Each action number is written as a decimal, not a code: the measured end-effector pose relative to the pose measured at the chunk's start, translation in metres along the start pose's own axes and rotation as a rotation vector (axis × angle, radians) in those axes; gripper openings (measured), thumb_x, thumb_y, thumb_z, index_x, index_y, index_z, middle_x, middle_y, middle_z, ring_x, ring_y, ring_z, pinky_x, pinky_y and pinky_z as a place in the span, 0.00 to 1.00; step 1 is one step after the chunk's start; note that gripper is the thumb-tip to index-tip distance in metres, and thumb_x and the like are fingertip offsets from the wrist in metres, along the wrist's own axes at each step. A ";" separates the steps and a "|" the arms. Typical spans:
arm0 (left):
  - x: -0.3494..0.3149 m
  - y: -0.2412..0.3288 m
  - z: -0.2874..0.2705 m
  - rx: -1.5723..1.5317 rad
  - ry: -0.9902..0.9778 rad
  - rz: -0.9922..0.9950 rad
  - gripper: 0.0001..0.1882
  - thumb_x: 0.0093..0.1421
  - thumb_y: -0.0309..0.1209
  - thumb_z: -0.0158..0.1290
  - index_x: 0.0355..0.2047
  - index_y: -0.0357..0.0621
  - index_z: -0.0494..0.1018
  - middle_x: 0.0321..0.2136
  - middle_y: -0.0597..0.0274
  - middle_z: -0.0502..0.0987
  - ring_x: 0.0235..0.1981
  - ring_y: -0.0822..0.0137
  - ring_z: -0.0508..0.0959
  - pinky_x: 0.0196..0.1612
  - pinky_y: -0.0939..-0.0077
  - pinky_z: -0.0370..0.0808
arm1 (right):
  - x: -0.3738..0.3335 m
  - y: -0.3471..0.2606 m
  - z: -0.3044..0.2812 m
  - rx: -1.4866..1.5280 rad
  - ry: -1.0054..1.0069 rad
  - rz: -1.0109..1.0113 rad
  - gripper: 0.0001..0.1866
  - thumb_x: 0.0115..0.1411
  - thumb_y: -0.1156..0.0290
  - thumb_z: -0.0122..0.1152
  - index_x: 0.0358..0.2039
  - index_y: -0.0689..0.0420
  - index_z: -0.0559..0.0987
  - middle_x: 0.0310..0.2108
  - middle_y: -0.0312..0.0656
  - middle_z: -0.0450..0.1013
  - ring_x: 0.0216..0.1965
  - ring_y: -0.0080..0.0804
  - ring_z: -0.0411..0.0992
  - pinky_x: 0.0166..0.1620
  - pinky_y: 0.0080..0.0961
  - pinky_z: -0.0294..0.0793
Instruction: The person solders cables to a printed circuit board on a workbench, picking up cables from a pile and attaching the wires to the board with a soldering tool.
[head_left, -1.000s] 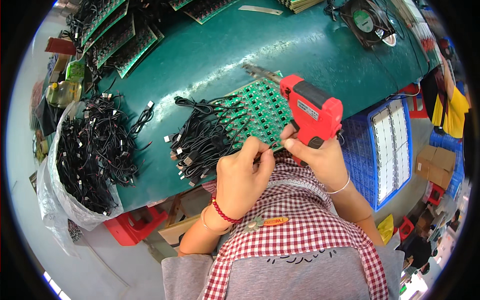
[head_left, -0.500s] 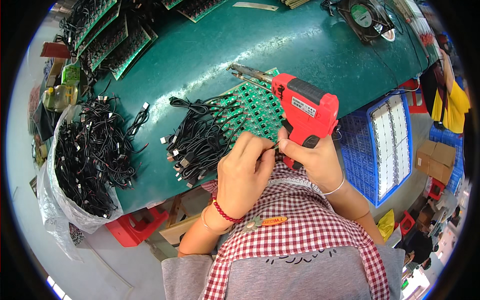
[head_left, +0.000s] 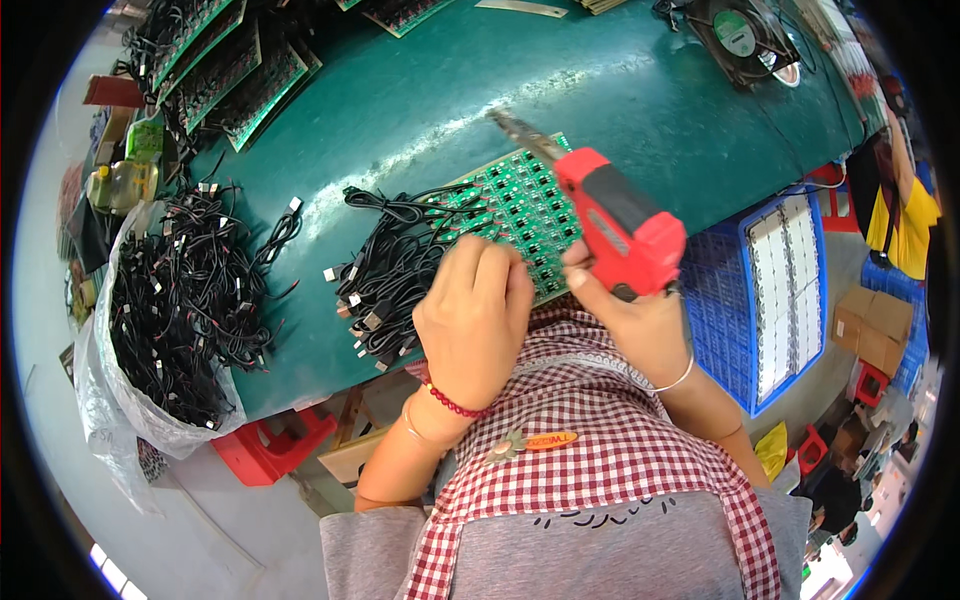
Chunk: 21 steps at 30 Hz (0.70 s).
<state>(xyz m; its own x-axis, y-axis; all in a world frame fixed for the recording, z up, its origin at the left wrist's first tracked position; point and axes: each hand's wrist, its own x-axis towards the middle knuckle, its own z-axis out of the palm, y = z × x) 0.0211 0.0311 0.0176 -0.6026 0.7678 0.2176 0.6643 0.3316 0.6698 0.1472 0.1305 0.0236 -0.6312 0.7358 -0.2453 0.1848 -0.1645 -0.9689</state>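
Left hand [head_left: 475, 315] curled, knuckles up, fingertips pressed onto the near edge of the board [head_left: 515, 215]; whether it pinches a cable end underneath cannot be told. Right hand [head_left: 635, 325] wrapped around the grip of the red gun [head_left: 620, 225], which is lifted over the board's right part with its metal tip [head_left: 520, 130] pointing up-left, past the board's far edge and clear of it. Board lies flat on the green desk [head_left: 420, 100], just beside a bundle of black cables [head_left: 395, 270] on its left. Risks, as I judge them: the tip could swing down onto the left fingers or the cable insulation, the hands being close together; the board could slide if the left hand eases. Against a second ago: the gun has risen and swung left, its tip now further from the board; the left hand sits much as before. Further off, a bag of cables [head_left: 175, 310] at the desk's left end, more boards [head_left: 235, 70] beyond.
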 end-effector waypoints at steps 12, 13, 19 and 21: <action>0.011 -0.018 0.015 0.364 0.032 0.075 0.06 0.46 0.23 0.57 0.23 0.39 0.70 0.38 0.63 0.73 0.33 0.65 0.74 0.25 0.75 0.74 | -0.056 0.047 -0.080 -0.124 0.052 0.034 0.16 0.58 0.68 0.63 0.44 0.63 0.73 0.27 0.36 0.71 0.27 0.22 0.68 0.32 0.24 0.69; 0.011 -0.019 0.015 0.364 0.031 0.074 0.06 0.46 0.23 0.57 0.23 0.39 0.70 0.38 0.63 0.73 0.33 0.65 0.74 0.25 0.75 0.74 | -0.060 0.050 -0.082 -0.188 -0.021 -0.021 0.17 0.61 0.66 0.58 0.44 0.65 0.70 0.18 0.36 0.66 0.19 0.22 0.64 0.24 0.24 0.66; 0.012 -0.019 0.016 0.373 0.019 0.055 0.06 0.45 0.23 0.56 0.23 0.38 0.70 0.38 0.62 0.73 0.34 0.64 0.74 0.26 0.75 0.74 | -0.074 0.054 -0.083 -0.075 -0.042 0.170 0.18 0.55 0.71 0.67 0.45 0.62 0.76 0.40 0.38 0.76 0.40 0.25 0.73 0.43 0.25 0.73; 0.012 -0.018 0.015 0.375 0.001 0.054 0.06 0.45 0.23 0.56 0.24 0.38 0.70 0.39 0.62 0.73 0.34 0.65 0.74 0.26 0.75 0.74 | -0.075 0.052 -0.080 -0.059 -0.039 0.182 0.18 0.56 0.70 0.66 0.46 0.62 0.76 0.40 0.39 0.76 0.40 0.25 0.73 0.44 0.26 0.73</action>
<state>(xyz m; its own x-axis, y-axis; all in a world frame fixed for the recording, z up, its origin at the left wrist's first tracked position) 0.0089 0.0427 -0.0023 -0.5622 0.7895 0.2462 0.8110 0.4681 0.3508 0.2639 0.1193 -0.0063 -0.6121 0.6709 -0.4185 0.3420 -0.2526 -0.9051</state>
